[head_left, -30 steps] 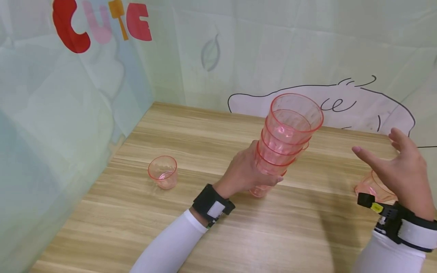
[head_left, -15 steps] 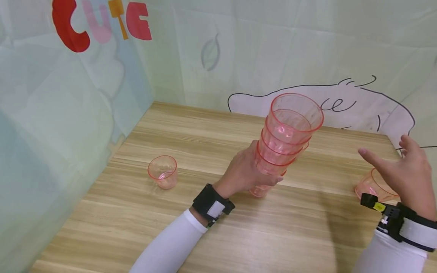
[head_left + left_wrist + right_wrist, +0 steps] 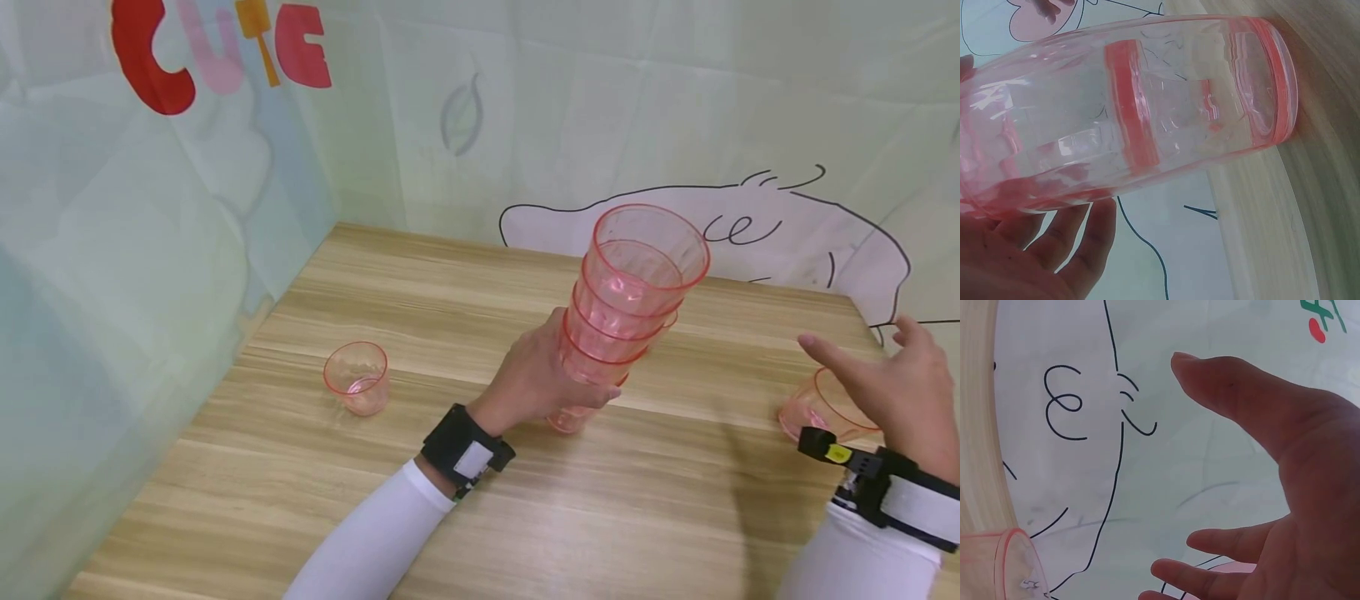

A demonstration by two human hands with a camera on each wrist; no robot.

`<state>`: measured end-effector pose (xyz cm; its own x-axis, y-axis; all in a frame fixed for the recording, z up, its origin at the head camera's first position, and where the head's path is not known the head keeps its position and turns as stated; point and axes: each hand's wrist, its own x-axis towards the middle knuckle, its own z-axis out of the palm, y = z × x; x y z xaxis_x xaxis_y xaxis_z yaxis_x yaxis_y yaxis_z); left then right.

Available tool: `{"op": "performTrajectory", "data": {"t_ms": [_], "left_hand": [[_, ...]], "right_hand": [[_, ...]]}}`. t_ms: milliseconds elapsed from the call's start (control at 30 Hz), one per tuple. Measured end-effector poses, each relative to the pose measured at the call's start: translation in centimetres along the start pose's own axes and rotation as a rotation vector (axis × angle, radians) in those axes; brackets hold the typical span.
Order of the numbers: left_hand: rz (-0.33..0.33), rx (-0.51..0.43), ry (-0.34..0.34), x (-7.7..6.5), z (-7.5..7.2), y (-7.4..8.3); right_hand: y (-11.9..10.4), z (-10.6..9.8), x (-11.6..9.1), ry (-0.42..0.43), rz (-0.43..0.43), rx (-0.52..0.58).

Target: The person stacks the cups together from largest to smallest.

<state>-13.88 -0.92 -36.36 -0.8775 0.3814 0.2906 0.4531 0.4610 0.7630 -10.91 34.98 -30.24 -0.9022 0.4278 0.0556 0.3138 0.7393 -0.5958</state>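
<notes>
While left hand (image 3: 536, 375) grips stack of clear pink cups (image 3: 626, 312) right of centre, right hand (image 3: 903, 400), fingers spread and holding nothing, hangs near loose cup (image 3: 810, 417) at far right. Likely step: collecting cups into stack; next move probably calls for right-hand grasp there.

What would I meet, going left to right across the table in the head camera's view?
A lone pink cup → the left hand gripping a tilted stack of pink cups → the open right hand.
</notes>
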Motion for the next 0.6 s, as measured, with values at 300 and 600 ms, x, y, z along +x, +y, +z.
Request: {"op": "performTrajectory", "data": {"t_ms": [300,600], "left_hand": [[0.015,0.011,0.003,0.1,0.1,0.0],[0.014,0.012,0.001,0.1,0.0,0.0]], "right_hand": [[0.8,0.2,0.6,-0.033,0.058,-0.012],[2.4,0.4,1.5,-0.085,0.101,-0.02]]}}
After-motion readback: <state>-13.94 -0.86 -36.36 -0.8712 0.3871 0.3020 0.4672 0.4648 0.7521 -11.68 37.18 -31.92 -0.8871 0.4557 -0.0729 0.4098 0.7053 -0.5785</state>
